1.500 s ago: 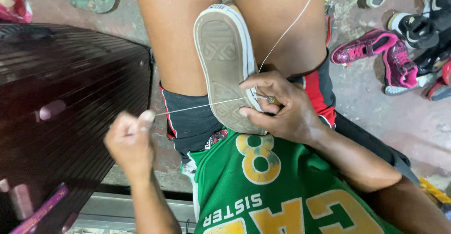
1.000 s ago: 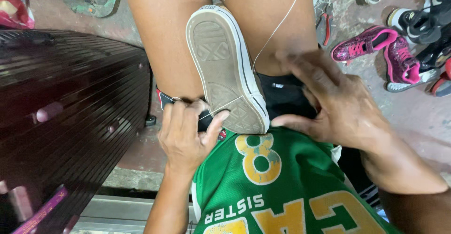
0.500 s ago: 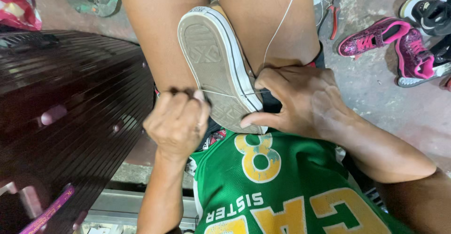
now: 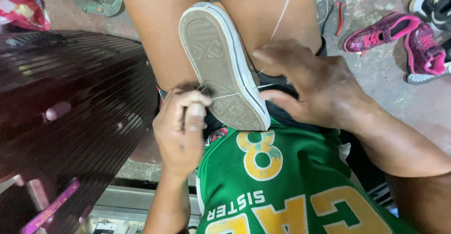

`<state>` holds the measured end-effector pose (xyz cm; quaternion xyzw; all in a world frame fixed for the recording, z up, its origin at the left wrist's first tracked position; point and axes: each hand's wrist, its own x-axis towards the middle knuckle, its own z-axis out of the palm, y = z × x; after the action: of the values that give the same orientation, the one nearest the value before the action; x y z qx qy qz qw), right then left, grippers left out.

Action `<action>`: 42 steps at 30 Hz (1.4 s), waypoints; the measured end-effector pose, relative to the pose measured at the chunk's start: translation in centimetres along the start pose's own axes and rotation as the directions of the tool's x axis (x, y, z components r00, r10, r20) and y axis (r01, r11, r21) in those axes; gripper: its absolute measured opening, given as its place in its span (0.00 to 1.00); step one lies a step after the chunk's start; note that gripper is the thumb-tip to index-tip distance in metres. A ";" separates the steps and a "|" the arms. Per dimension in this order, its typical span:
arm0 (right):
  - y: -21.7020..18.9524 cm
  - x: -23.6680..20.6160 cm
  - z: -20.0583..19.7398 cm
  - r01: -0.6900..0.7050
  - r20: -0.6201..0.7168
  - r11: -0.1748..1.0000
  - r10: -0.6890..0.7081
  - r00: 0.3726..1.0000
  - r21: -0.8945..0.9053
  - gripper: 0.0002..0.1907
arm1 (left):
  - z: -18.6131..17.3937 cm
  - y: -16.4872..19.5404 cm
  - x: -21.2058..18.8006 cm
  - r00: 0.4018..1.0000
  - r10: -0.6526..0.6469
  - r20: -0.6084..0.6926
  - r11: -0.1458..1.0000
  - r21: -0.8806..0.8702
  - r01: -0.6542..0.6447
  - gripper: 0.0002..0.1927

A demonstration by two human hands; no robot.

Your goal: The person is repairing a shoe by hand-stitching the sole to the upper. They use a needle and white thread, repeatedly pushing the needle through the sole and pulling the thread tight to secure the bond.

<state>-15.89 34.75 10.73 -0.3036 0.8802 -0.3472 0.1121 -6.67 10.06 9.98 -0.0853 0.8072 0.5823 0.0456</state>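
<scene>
Sneaker [image 4: 221, 65] wedged sole-up between bare thighs, heel toward the green jersey [image 4: 291, 182], toe pointing away. Left hand [image 4: 181, 126] closed into a fist at the sole's left edge near the heel, pinching thread [image 4: 228, 94] that runs taut across the sole. Right hand [image 4: 314, 86] pressed against the sneaker's right side, fingers curled around the upper, holding it steady; a second length of thread rising from under this hand up past the thigh.

Compared with half a second back: left hand slid closer in against the sole, thread drawn tighter and flatter over the rubber. A second and a half ago that hand stood well out to the left with a long slack line. Judged from this: a stitch pulled home through the sole edge, slack taken up.

Dark ribbed worktop [image 4: 70, 102] at left. Pink shoes [image 4: 404, 37] and pliers [image 4: 339, 20] on the concrete floor [image 4: 399, 102] at right.
</scene>
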 end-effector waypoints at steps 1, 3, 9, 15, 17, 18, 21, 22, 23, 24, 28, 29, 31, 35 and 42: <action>0.0 -0.2 0.0 0.030 0.013 0.999 -0.030 0.999 -0.031 0.25 | 0.2 0.2 0.3 0.996 0.090 0.018 0.988 0.128 -0.091 0.06; 0.4 -0.5 -0.1 0.116 0.051 0.989 -0.111 0.992 -0.089 0.18 | 0.6 0.6 0.9 0.964 0.258 0.064 0.889 0.376 -0.263 0.06; 1.8 -0.6 -0.7 0.083 0.208 0.996 -0.073 0.975 -0.042 0.07 | 0.7 1.2 1.9 0.929 0.329 0.171 0.766 0.528 -0.368 0.14; 1.9 0.4 -1.3 0.006 -0.003 0.735 -0.005 1.000 0.678 0.12 | 0.2 0.4 3.7 0.922 0.315 0.224 0.773 0.504 -0.386 0.18; 1.8 0.7 -0.6 -0.008 -0.003 0.497 0.022 1.000 0.867 0.12 | 0.2 0.1 4.3 0.928 0.305 0.212 0.794 0.481 -0.371 0.20; 1.7 0.8 -0.1 -0.039 0.020 0.397 0.051 0.998 0.917 0.12 | 0.3 -0.1 4.4 0.933 0.298 0.202 0.804 0.473 -0.359 0.21; 1.4 0.8 1.1 -0.169 0.142 0.145 0.176 0.974 0.975 0.10 | 0.4 -0.5 4.6 0.944 0.291 0.157 0.818 0.472 -0.330 0.26; 1.4 0.8 1.2 -0.182 0.146 0.276 0.147 0.978 0.944 0.10 | 0.5 -0.7 4.6 0.945 0.295 0.138 0.823 0.466 -0.325 0.27; 1.5 0.9 1.2 -0.186 0.151 0.403 0.117 0.982 0.896 0.10 | 0.5 -0.8 4.7 0.946 0.302 0.117 0.827 0.462 -0.321 0.28; 1.6 0.9 1.3 -0.184 0.163 0.522 0.087 0.983 0.833 0.10 | 0.5 -1.0 4.7 0.947 0.306 0.097 0.832 0.457 -0.316 0.29; 2.1 1.5 1.9 -0.087 0.124 0.685 -0.005 0.992 0.723 0.08 | 0.5 -1.6 5.1 0.947 0.310 0.090 0.856 0.407 -0.319 0.31; 2.2 1.5 1.9 -0.118 0.135 0.679 0.028 0.990 0.725 0.09 | 0.3 -1.7 5.2 0.951 0.294 0.100 0.869 0.386 -0.309 0.32; 2.4 1.2 1.8 -0.214 0.191 0.599 0.102 0.976 0.772 0.09 | 0.3 -1.7 5.1 0.960 0.256 0.114 0.888 0.365 -0.280 0.32; 3.0 -0.2 1.0 -0.308 0.223 0.421 0.240 0.945 0.853 0.10 | -0.5 -1.9 5.1 0.971 0.214 0.107 0.927 0.290 -0.237 0.24; 3.9 -2.6 -3.3 -0.143 -0.244 0.836 0.312 0.918 0.530 0.24 | -2.2 -0.9 3.6 0.937 0.048 -0.346 0.967 0.250 0.043 0.15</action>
<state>-16.96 40.40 10.43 -0.0950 0.7956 -0.5924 0.0836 -9.99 7.40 9.16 -0.1796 0.8704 0.4498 -0.0885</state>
